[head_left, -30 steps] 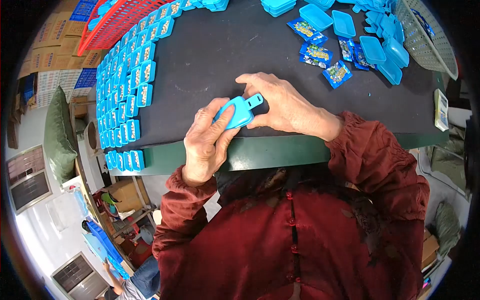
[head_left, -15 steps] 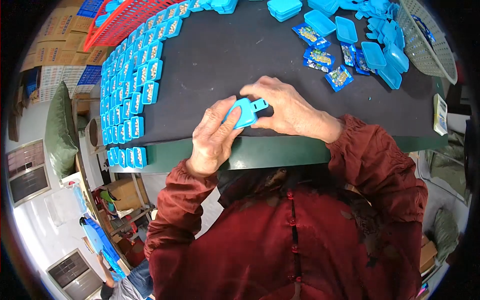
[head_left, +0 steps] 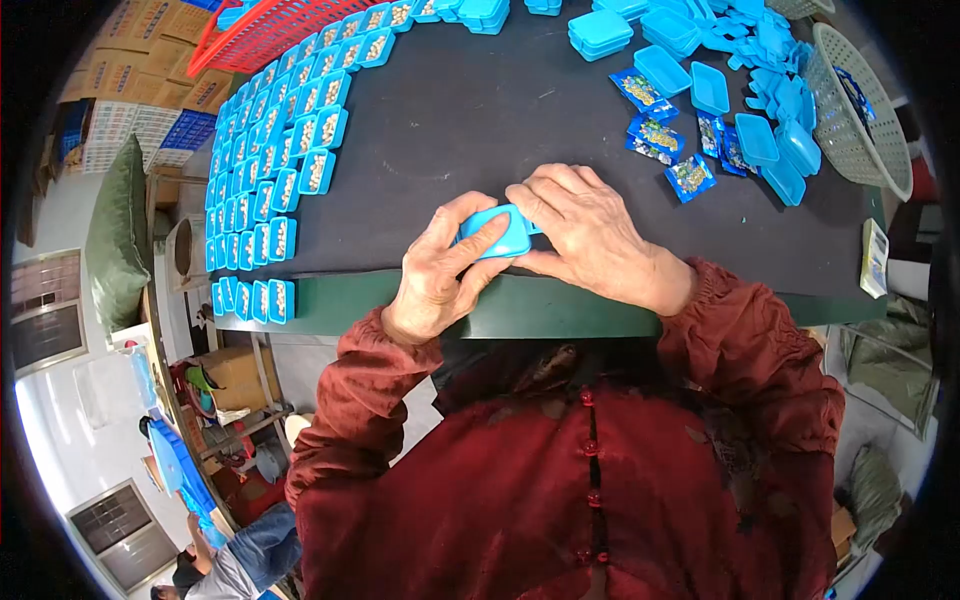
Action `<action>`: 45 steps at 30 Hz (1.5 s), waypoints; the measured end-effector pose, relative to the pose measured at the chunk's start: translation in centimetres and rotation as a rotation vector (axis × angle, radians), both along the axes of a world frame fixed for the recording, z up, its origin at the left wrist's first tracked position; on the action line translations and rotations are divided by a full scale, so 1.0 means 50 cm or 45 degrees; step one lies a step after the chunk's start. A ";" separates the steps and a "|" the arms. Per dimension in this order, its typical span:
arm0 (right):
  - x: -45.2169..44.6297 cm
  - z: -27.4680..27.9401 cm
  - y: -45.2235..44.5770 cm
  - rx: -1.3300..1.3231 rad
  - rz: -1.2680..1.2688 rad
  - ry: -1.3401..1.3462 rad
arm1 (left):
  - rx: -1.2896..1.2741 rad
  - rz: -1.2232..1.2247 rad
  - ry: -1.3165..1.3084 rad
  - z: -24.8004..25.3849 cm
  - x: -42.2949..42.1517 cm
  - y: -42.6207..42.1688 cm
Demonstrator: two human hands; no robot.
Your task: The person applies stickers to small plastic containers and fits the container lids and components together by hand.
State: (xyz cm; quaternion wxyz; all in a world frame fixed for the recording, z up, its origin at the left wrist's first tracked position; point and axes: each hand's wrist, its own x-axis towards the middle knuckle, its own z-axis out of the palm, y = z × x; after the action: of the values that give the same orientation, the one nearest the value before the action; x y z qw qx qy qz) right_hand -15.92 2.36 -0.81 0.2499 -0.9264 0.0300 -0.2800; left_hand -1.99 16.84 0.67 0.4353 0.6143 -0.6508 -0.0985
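White wall (head_left: pixel 90 400) w/ two barred windows (head_left: pixel 50 312), bright glare along lower L edge; stacked cardboard boxes (head_left: pixel 150 50) upper L, green-edged dark worktop (head_left: pixel 430 120), pale floor (head_left: pixel 300 375) below.

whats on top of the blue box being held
The left hand lays its thumb across the blue box, hiding that patch. The right hand partly covers the end tab.

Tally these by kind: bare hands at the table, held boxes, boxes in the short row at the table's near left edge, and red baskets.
Bare hands (left hand, right hand): 2
Held blue box: 1
Short-row boxes: 5
Red basket: 1
Total: 9
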 end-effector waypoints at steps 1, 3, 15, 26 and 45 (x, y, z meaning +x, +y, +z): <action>0.003 -0.002 0.002 -0.006 -0.009 -0.029 | -0.009 -0.016 0.025 -0.001 0.000 -0.004; 0.005 -0.007 0.008 -0.011 -0.030 -0.085 | -0.021 -0.051 0.077 -0.002 -0.004 -0.008; 0.004 -0.010 -0.003 0.302 0.175 -0.067 | 0.200 0.198 0.170 0.046 0.007 -0.010; 0.004 0.002 0.004 0.359 0.130 -0.033 | 0.706 0.379 1.203 0.067 0.041 -0.024; 0.007 0.001 0.006 0.359 0.099 -0.026 | 0.580 0.376 1.542 0.060 0.049 -0.011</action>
State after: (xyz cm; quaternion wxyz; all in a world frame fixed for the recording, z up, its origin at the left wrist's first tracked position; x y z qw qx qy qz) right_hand -15.55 2.67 -0.76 0.3883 -0.8798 0.0307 -0.2724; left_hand 0.47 16.28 3.69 0.5924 0.6097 -0.1629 -0.5007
